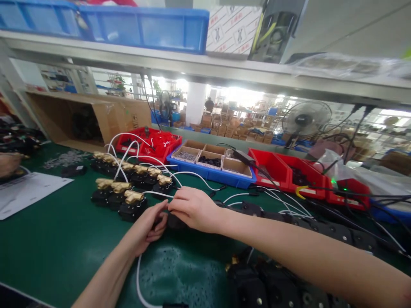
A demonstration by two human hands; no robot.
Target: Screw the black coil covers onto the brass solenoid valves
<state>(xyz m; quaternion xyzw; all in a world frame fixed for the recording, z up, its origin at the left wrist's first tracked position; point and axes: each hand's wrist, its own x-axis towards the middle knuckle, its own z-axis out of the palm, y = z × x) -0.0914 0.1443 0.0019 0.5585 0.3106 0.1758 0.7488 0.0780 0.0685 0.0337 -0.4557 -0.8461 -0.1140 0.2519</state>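
My left hand (152, 229) is closed, its fingers curled and its thumb reaching to the fingertips of my right hand (195, 209). The right hand pinches at the same spot, and what lies between the fingertips is too small to make out. Under the right hand shows part of a dark housing (176, 221), mostly hidden. A white cable (138, 273) runs down from beneath my left hand to a black connector (175, 305) at the bottom edge. Just left of the hands stand black valve actuators with brass valve bodies (134, 196) on top.
Rows of black housings (257, 286) fill the lower right. Behind stand red bins (269, 171), a blue tray with compartments (212, 177) and a cardboard box (125, 115). Another person's hand (13, 164) is at far left beside a white sheet (35, 192). A shelf (160, 55) crosses overhead.
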